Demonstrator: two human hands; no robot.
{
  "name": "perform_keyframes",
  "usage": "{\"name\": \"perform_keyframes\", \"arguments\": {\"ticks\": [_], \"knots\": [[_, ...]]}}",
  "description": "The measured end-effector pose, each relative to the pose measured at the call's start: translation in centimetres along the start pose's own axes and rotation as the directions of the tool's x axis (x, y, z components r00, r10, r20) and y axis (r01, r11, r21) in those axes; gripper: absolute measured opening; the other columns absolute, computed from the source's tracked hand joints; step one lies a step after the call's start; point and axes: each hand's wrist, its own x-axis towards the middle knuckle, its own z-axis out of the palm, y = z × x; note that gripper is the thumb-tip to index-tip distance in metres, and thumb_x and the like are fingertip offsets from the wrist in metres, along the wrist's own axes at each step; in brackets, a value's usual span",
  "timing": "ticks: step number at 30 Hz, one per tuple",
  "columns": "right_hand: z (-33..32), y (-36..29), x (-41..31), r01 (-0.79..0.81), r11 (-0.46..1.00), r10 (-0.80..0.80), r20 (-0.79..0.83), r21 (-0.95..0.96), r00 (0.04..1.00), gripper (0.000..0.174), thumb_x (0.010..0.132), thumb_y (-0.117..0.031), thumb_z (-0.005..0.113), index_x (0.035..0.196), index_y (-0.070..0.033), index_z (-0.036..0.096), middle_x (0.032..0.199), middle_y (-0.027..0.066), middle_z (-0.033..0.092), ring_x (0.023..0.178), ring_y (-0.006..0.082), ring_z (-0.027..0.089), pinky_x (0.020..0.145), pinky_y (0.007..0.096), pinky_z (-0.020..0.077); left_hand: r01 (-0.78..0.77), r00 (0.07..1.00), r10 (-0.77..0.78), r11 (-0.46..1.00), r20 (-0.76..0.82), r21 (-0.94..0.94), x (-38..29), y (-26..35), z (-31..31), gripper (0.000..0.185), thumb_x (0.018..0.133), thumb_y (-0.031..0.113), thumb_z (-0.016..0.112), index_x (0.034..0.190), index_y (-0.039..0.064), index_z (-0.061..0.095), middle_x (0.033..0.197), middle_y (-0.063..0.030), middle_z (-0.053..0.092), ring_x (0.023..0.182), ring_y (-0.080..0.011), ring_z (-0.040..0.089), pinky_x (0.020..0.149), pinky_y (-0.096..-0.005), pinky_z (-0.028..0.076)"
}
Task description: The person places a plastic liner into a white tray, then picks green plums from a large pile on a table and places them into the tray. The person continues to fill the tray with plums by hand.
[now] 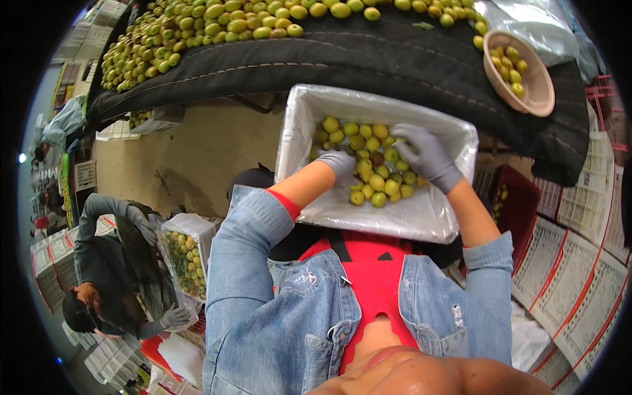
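Before me is a rectangular crate lined with clear plastic film (pixel 335 210). Several round yellow-green fruits (pixel 376 182), which look like jujubes, cover part of its bottom; one among them is brownish. My left hand (pixel 339 165), in a grey glove, reaches in at the left side of the fruit. Its fingers point down and are mostly hidden behind the wrist. Over the right side of the pile is my right hand (pixel 428 155), also grey-gloved, with its fingers and thumb bent around or beside fruit. Whether either hand grips a fruit cannot be made out.
Beyond the crate, a table with black cloth (pixel 375 64) bears a large heap of fruit (pixel 197 29). At its right stands a beige plastic bowl (pixel 535 86) holding fruit. A gloved co-worker (pixel 123 261) sits left beside a plastic-lined fruit crate (pixel 185 261). Patterned crates (pixel 568 286) stand at right.
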Motion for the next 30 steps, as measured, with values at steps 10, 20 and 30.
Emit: {"name": "perform_keyframes", "arguments": {"ticks": [10, 20, 30], "knots": [[-4.8, 12.9, 9.1, -0.264, 0.933, 0.106, -0.516, -0.243, 0.850, 0.016, 0.091, -0.021, 0.059, 0.092, -0.007, 0.067, 0.091, 0.0161, 0.066, 0.085, 0.0355, 0.063, 0.074, 0.0407, 0.0508, -0.627, 0.054, -0.559, 0.626, -0.828, -0.464, -1.9, -25.4, -11.6, 0.053, 0.084, 0.017, 0.063, 0.131, -0.004, 0.050, 0.126, -0.0227, 0.054, 0.115, -0.0299, 0.054, 0.100, -0.0360, 0.042], [-3.9, 11.0, 9.5, -0.312, 0.914, 0.104, -0.593, -0.259, 0.798, 0.013, 0.088, -0.015, 0.059, 0.085, -0.004, 0.066, 0.081, 0.0149, 0.061, 0.078, 0.0335, 0.061, 0.069, 0.0399, 0.0479, -0.722, 0.274, -0.835, 0.149, -0.477, -0.676, 1.4, -39.2, -18.4, 0.076, 0.085, 0.052, 0.061, 0.139, 0.002, 0.043, 0.135, -0.0153, 0.050, 0.120, -0.0252, 0.049, 0.101, -0.0358, 0.038], [-3.7, 10.6, 9.9, -0.317, 0.906, 0.089, -0.607, -0.279, 0.790, 0.011, 0.087, -0.012, 0.061, 0.084, -0.004, 0.067, 0.078, 0.0131, 0.061, 0.074, 0.0302, 0.060, 0.068, 0.0374, 0.0474, -0.806, 0.394, -0.587, 0.151, -0.708, -0.573, 5.6, -35.2, -20.0, 0.051, 0.093, 0.038, 0.057, 0.134, 0.008, 0.053, 0.133, -0.0081, 0.054, 0.121, -0.0166, 0.050, 0.102, -0.0303, 0.039]]}}
